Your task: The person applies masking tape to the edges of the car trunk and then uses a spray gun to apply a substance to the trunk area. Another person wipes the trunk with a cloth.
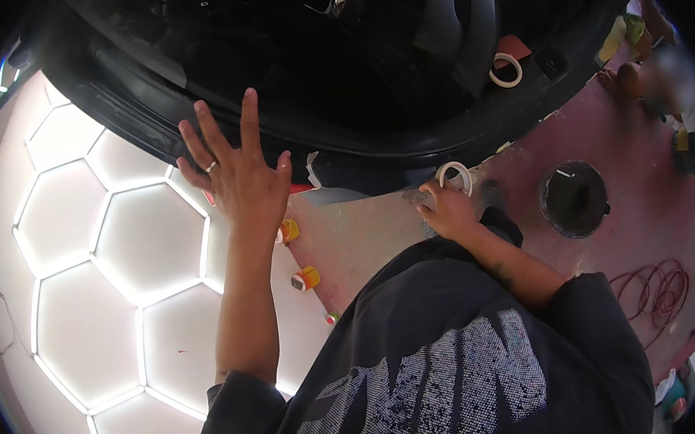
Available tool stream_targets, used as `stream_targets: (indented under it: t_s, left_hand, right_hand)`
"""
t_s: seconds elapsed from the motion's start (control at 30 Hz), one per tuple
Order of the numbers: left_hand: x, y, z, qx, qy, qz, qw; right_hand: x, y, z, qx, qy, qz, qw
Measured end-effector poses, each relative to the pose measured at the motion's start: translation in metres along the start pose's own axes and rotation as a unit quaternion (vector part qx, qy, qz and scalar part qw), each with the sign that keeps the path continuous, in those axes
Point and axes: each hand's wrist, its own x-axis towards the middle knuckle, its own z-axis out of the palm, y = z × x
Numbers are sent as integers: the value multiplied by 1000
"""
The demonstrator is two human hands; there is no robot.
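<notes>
our left hand (238,181) open, fingers spread beside the black car body (358,145), our right hand (451,211) gripping a pale tape ring (467,176) near the car, a second ring (507,85) on it

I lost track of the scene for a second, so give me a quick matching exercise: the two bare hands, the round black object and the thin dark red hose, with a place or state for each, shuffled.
Things
1. Bare left hand
2. Bare right hand
3. Round black object
4. Thin dark red hose

Places or states
A. On the reddish floor, between the right hand and the hose
B. Fingers spread, overlapping the black vehicle edge in the picture
C. Lying in loops, lower right
D. Holding a pale ring-shaped roll

Pairs: 1-B, 2-D, 3-A, 4-C
</notes>
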Motion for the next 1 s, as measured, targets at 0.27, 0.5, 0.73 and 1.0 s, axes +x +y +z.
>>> stream_targets:
  t_s: [0.27, 0.5, 0.73, 1.0]
  left_hand:
    - [6, 48, 34, 69, -137, 37, 988]
    - [7, 66, 64, 88, -183, 27, 979]
    - [0, 75, 83, 120, -197, 67, 971]
    - [-16, 63, 105, 26, -55, 150, 987]
  right_hand:
    - [2, 40, -9, 59, -61, 28, 996]
    - [26, 40, -28, 93, -36, 11, 995]
    - [38, 33, -40, 78, -60, 30, 995]
    - [42, 30, -17, 81, -48, 4, 996]
